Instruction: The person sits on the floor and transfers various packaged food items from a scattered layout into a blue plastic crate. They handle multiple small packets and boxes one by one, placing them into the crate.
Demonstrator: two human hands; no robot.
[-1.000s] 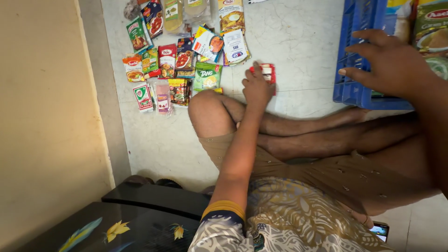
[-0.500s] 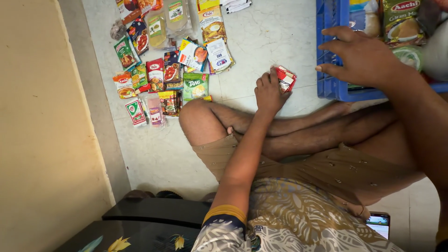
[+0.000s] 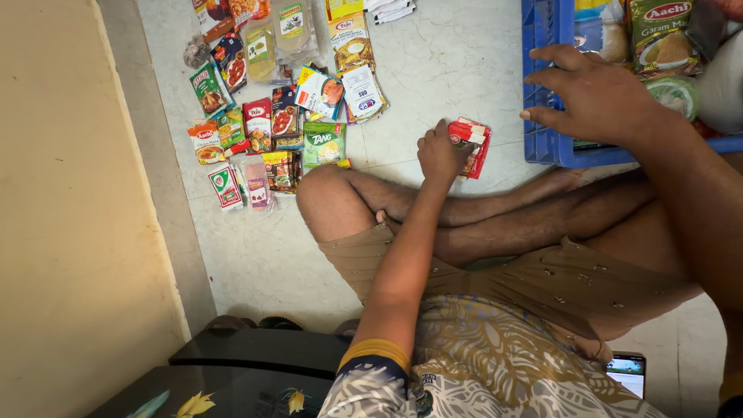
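**Carrying a red packet away from the crate**

Holding a small red and white packet (image 3: 469, 143) pinched between thumb and fingers, the left hand (image 3: 439, 153) hovers just above the floor (image 3: 449, 62), a little to the left of the blue crate (image 3: 546, 93) and near the person's bent knee. A second ago that same hand and packet sat in about the same spot relative to the crate, so the packet has barely travelled; what differs is its tilt and the grip, which looks a bit more closed around the near end. It has not reached the spread of sachets and pouches (image 3: 279, 116) laid out on the floor well to the left of the crate, among them a green drink-mix pouch (image 3: 323, 145).

The right hand (image 3: 596, 97) lies over the near-left rim of the crate, fingers spread and slightly curled, palm down. Compared with the earlier views it has shifted little and holds nothing that I can see; whether the fingertips grip the rim or only rest on it cannot be told. Inside the crate, just right of that hand, lie more packets, including a green spice packet (image 3: 664, 35).

A phone (image 3: 627, 373) lies on the floor below the crate, beside the person's crossed legs.
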